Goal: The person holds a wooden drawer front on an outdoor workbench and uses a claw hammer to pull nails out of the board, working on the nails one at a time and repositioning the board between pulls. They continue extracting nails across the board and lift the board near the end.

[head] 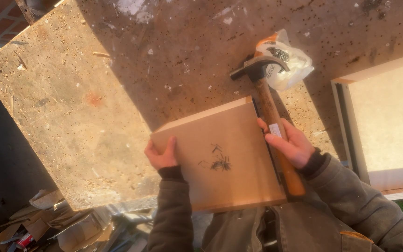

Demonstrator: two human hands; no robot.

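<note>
A brown board panel (229, 154) with a white edge lies flat on the worn workbench (80, 107). Several small dark nails (219, 161) sit loose on top of it. My left hand (162, 154) grips the panel's left edge. My right hand (288, 142) holds the panel's right edge, fingers over the wooden handle of a claw hammer (269, 107) that lies along that edge. The hammer's dark head points away from me, next to a clear plastic bag (288, 63).
A second panel with a white frame (388, 121) lies on the right of the bench. Cardboard scraps and debris (43, 224) lie on the ground at the lower left. Brickwork shows at the top left corner.
</note>
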